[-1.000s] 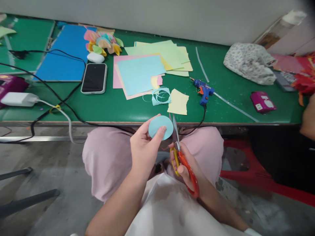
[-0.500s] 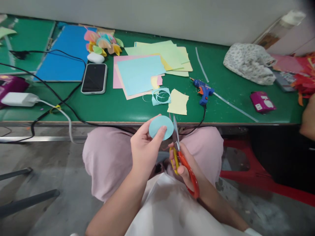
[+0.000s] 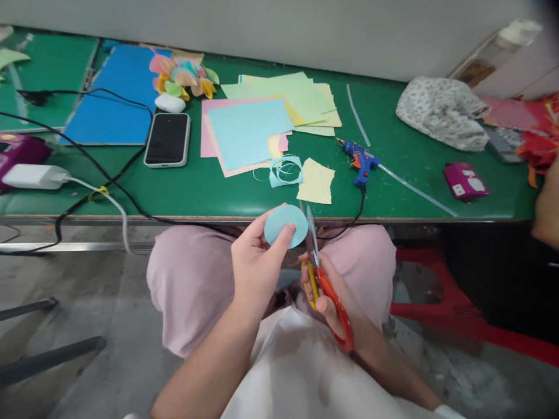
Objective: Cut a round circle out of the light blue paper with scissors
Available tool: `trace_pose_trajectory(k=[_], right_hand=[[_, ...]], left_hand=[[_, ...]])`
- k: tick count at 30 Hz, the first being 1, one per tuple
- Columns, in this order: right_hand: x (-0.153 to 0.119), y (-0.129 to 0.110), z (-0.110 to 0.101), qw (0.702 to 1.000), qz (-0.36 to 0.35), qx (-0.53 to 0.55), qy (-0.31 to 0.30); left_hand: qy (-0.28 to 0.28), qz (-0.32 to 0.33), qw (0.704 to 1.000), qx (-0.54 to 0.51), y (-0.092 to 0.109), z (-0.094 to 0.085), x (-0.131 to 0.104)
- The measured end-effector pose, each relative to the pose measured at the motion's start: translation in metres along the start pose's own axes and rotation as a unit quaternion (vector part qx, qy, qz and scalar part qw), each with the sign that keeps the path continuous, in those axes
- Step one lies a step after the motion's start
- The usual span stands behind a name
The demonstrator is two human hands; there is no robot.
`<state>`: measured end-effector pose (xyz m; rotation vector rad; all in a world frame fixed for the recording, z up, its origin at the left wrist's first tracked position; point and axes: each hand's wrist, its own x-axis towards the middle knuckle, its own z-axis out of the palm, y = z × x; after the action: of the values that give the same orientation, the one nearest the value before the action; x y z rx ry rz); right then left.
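Observation:
My left hand [image 3: 257,256] pinches a light blue paper circle [image 3: 279,224], thumb on top, over my lap at the table's front edge. In my right hand [image 3: 325,285] are scissors [image 3: 321,270] with one red and one yellow handle. Their blades point away from me, slightly apart, close to the circle's right edge. Just beyond, on the green table [image 3: 209,195], lie a pale yellow paper piece [image 3: 317,181] and a light blue scrap [image 3: 279,179] with curled thin strips.
Coloured paper sheets [image 3: 248,131] are stacked mid-table. A blue glue gun [image 3: 360,160] lies right of them, its cord dropping over the edge. Left are a phone [image 3: 167,139], paper flowers [image 3: 183,75] and cables [image 3: 117,174]. Another person's arm [image 3: 547,209] shows at far right.

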<state>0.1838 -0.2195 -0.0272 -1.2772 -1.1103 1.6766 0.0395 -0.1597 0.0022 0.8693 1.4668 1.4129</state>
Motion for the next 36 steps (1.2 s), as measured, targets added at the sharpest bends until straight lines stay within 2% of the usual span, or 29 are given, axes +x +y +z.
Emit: trace_pose_trajectory(k=[21, 36], right_hand=[[0.001, 0.0035, -0.0028, 0.999, -0.033, -0.036, -0.004], [0.0017, -0.0031, -0.0001, 1.0, 0.004, -0.029, -0.003]], left_hand=[[0.0, 0.01, 1.0, -0.009, -0.0037, -0.0021, 0.0011], [0.002, -0.005, 1.0, -0.017, -0.0031, -0.0025, 0.0027]])
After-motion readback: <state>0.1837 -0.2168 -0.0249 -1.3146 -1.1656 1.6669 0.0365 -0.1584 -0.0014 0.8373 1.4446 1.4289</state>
